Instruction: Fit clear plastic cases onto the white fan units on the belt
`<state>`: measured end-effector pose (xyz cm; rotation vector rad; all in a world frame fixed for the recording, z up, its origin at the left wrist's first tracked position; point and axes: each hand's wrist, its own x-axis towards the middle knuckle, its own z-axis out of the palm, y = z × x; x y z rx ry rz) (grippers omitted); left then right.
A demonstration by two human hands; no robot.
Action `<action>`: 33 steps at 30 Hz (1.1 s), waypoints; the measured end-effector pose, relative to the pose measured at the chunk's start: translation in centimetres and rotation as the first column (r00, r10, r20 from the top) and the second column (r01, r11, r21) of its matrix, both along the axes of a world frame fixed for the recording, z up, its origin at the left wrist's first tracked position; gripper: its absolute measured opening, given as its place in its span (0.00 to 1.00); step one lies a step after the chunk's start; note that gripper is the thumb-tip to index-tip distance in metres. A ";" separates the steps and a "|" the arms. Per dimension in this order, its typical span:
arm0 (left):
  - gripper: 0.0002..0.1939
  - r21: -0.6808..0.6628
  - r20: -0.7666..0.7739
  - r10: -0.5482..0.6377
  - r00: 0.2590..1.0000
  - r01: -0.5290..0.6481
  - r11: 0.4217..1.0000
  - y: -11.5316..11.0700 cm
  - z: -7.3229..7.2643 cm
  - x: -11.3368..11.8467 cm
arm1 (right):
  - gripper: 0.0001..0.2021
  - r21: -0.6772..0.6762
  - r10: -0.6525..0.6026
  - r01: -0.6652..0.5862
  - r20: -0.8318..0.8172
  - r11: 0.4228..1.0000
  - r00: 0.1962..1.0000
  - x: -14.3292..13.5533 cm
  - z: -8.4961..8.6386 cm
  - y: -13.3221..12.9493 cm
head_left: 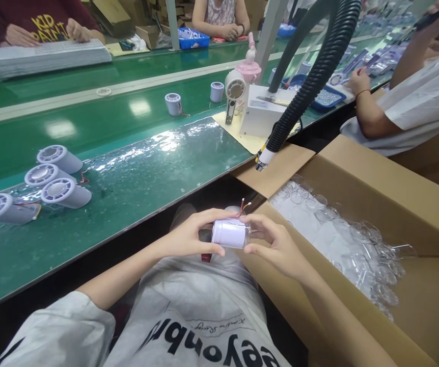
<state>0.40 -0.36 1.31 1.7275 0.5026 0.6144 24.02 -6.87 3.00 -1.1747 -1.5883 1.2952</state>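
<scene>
Above my lap, a light purple cylindrical fan housing (228, 233) lies on its side between both hands. My left hand (200, 232) grips its left end, thumb below and fingers over the top. At the other end my right hand (271, 237) pinches around a clear plastic piece (247, 235) that fits against the housing. Thin red and yellow wires with small white plugs (245, 205) stick up behind it. Several similar housings (66, 192) with wires rest on the bench to the left.
An open cardboard box (387, 188) on the right holds many clear plastic parts (357, 244). A black flexible hose (311, 76) hangs over the bench edge near a white device (263, 112). More housings (173, 104) stand on the green belt (128, 104). Co-workers sit opposite and at right.
</scene>
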 end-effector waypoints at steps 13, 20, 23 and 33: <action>0.39 0.130 -0.021 -0.011 1.000 0.014 0.991 0.0 0.8 0.1 | 0.23 -0.211 -0.040 0.014 -0.119 0.977 0.992 -0.3 -0.4 0.3; 0.40 0.161 -0.018 -0.015 1.000 0.018 0.987 0.0 0.3 -0.1 | 0.21 -0.342 -0.097 0.016 -0.220 0.939 0.971 -0.9 -1.0 0.3; 0.40 0.168 0.002 -0.028 1.000 0.028 0.985 0.0 0.2 -0.1 | 0.23 -0.401 -0.118 -0.001 -0.272 0.916 0.955 -1.1 -1.5 0.3; 0.41 0.160 0.015 -0.045 0.999 0.042 0.986 -0.1 0.0 0.0 | 0.28 -0.494 -0.154 -0.013 -0.296 0.869 0.943 -1.9 -1.9 0.3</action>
